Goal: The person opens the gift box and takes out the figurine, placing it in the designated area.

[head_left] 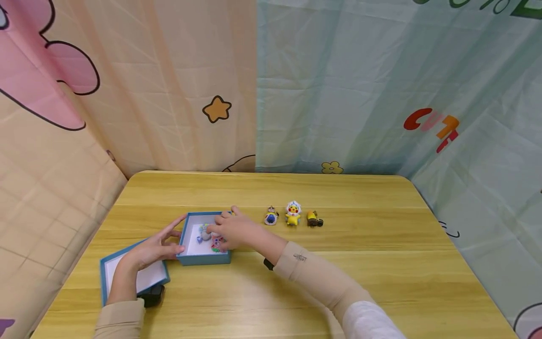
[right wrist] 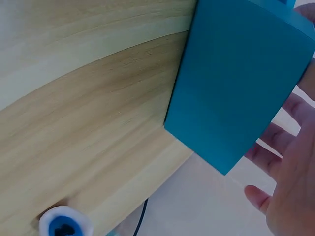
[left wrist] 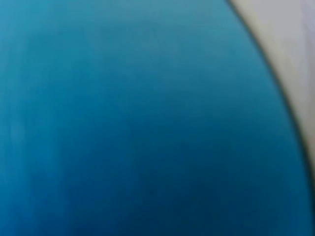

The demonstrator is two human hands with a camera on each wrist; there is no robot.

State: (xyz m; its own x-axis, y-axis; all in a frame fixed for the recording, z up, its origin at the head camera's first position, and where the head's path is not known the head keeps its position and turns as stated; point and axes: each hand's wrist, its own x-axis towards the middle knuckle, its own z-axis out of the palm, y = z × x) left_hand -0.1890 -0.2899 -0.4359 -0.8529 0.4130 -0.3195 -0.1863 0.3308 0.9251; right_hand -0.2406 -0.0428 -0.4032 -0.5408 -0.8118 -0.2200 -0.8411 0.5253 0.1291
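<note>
A shallow blue box (head_left: 204,260) with a white inside stands on the table, a grey-and-blue figurine (head_left: 205,234) and a pink-red figurine (head_left: 217,243) lying in it. Against the box's left side rests my left hand (head_left: 156,246), fingers fairly straight along the wall and thumb at the rim by the front corner. My right hand (head_left: 237,229) reaches over the box's right wall, fingertips right at the two figurines. I cannot tell whether it pinches one. The right wrist view shows its spread fingers beside the box (right wrist: 236,88).
The blue-edged lid (head_left: 154,278), white inside up, lies under my left forearm. Right of the box stand a white-and-blue figurine (head_left: 271,216) and a yellow figurine with a white hood (head_left: 293,214); a brown-and-yellow one (head_left: 313,219) lies beside them. Printed curtains (head_left: 322,94) hang behind the table.
</note>
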